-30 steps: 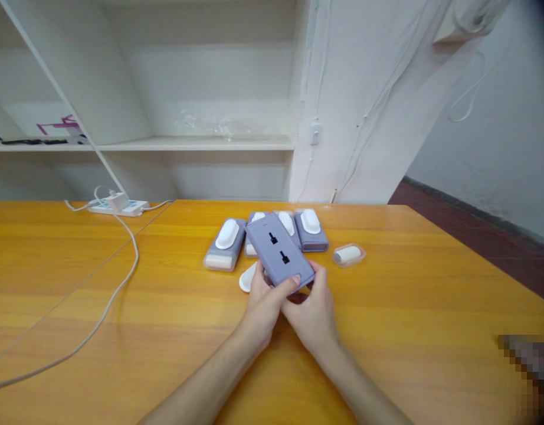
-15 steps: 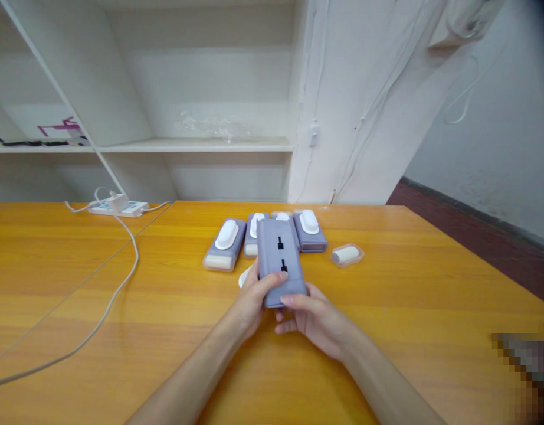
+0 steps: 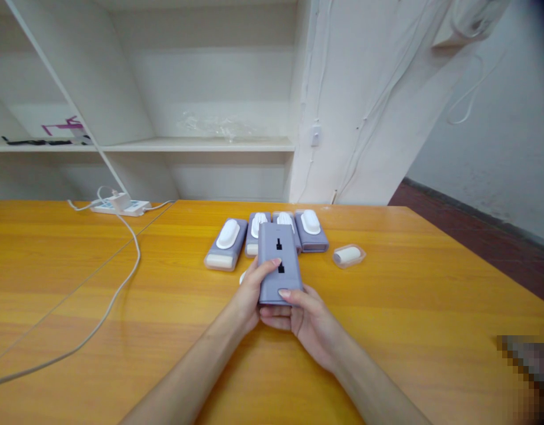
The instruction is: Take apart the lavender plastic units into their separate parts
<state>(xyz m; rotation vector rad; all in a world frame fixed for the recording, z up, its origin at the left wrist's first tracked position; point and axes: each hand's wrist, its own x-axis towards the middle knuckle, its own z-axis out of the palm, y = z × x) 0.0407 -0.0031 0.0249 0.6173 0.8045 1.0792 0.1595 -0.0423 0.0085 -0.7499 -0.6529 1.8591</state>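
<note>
Both hands hold a grey-purple rectangular plastic case (image 3: 291, 251) above the table, its flat face with two black slotted openings turned towards me. My left hand (image 3: 249, 298) grips its left side, thumb lying on the face near the lower slot. My right hand (image 3: 311, 321) is closed on the lower right corner, thumb on the face and fingers underneath. A white piece (image 3: 242, 277) on the table is mostly hidden behind my left hand. Just beyond lie several similar grey-purple cases (image 3: 240, 248) with white rounded parts (image 3: 228, 234) on top.
Right of the row lies a small white cylinder in a clear cover (image 3: 348, 255). A white power strip (image 3: 134, 208) with a plug sits at the back left, its cable (image 3: 133, 277) curving over the wooden table (image 3: 387, 330). White shelves (image 3: 196, 144) stand behind.
The case has tipped and shifted slightly, showing more of the row behind it. My left thumb has slid up towards the lower slot; my right fingers have moved left beneath the case.
</note>
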